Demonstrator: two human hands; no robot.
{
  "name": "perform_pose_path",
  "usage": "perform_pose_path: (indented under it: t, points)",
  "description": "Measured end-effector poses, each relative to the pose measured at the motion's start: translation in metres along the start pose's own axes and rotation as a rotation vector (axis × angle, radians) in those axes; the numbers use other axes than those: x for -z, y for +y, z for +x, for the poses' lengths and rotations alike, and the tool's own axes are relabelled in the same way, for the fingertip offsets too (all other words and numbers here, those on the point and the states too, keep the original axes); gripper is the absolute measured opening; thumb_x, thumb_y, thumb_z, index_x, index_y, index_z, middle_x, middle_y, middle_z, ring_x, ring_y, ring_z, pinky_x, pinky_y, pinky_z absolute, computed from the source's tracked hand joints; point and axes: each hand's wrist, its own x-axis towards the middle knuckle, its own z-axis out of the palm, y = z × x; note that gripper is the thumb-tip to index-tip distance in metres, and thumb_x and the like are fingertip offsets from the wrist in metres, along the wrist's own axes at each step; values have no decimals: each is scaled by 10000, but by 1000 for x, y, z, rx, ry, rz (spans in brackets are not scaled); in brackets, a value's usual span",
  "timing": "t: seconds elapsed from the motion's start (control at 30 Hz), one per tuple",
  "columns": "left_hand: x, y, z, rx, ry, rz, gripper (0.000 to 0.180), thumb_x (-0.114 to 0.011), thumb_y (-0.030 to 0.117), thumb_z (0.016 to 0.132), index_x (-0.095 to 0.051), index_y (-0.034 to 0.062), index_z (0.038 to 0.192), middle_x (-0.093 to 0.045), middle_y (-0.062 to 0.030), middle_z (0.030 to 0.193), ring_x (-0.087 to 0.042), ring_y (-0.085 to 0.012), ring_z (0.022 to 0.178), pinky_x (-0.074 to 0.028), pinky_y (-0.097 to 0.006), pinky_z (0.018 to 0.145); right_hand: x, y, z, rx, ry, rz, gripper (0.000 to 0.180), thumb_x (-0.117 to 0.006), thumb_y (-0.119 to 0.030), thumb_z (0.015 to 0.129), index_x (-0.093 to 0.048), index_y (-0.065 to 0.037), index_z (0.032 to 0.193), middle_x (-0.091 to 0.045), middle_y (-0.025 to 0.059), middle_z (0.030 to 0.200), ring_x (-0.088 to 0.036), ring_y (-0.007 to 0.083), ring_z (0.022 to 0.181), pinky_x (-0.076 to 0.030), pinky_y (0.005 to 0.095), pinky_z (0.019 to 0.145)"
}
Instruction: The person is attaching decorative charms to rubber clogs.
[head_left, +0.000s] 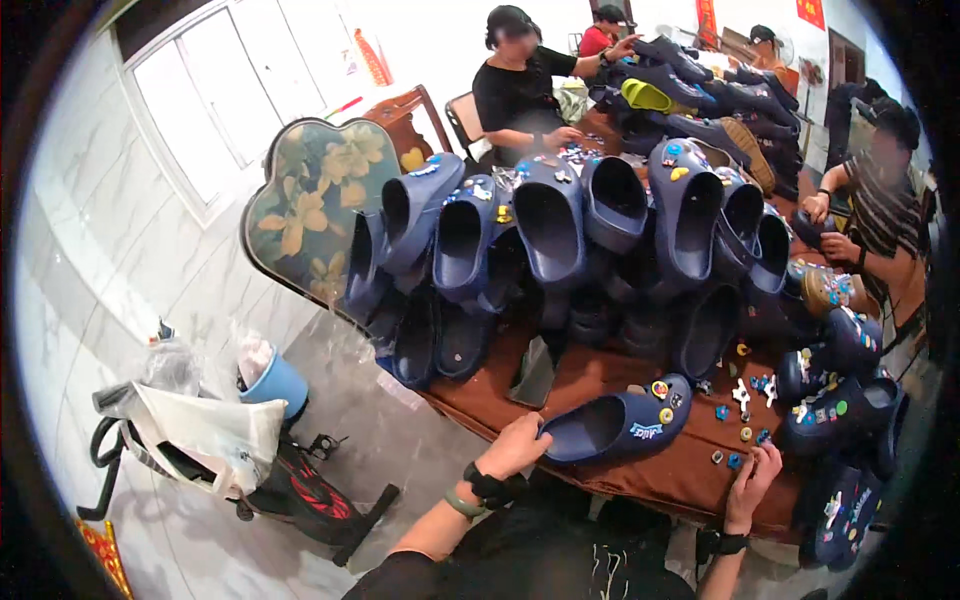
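Observation:
My left hand (513, 447) grips the heel end of a navy blue clog (600, 425), which lies on the brown-covered table with its toe pointing right. On the clog's toe sit several charms, among them a yellow round one (666, 415) and a blue and white one (650, 432). To the right of the clog, my right hand (752, 485) has its fingertips pinched at a small blue shoe charm (764, 437). Loose charms lie around it, including a white figure (740, 396), a yellow round one (746, 434) and a blue one (734, 461).
Navy clogs (549, 220) are piled along the table (480, 410). Decorated clogs (840, 415) crowd its right side. A flowered chair back (318, 205) stands left, near a blue bucket (275, 385) and a black-wheeled scooter (310, 490). Other people (520, 95) sit around the table.

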Motion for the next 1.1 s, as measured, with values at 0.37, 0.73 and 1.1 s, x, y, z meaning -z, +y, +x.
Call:
perform_pose_path:
  t: [0.37,0.73,1.1]
  points:
    - [8,1,-1,77,-182,-686,391,-502,34,880,-513,-11,1268,-569,-35,1112,-540,-120,1008,-449,-262,898,-14,-11,21,-139,96,32,126,-601,-3,913,-605,-13,1039,-567,136,1162,-499,323,1139,-400,415,1001]
    - [-4,14,-24,-30,74,-745,495,-488,-7,868,-478,15,1363,-542,-30,1216,-529,-91,972,-460,-240,855,-18,-2,10,-77,120,21,157,-581,-38,938,-627,-31,1089,-575,167,1185,-508,342,1154,-376,434,1020]
    - [45,79,-1,-81,-44,-1303,530,-553,-62,898,-424,0,1409,-543,-80,1326,-536,-172,1203,-439,-321,1041,-15,8,3,-179,70,105,52,-563,-29,941,-560,3,982,-539,157,1118,-507,328,1104,-389,410,1005]
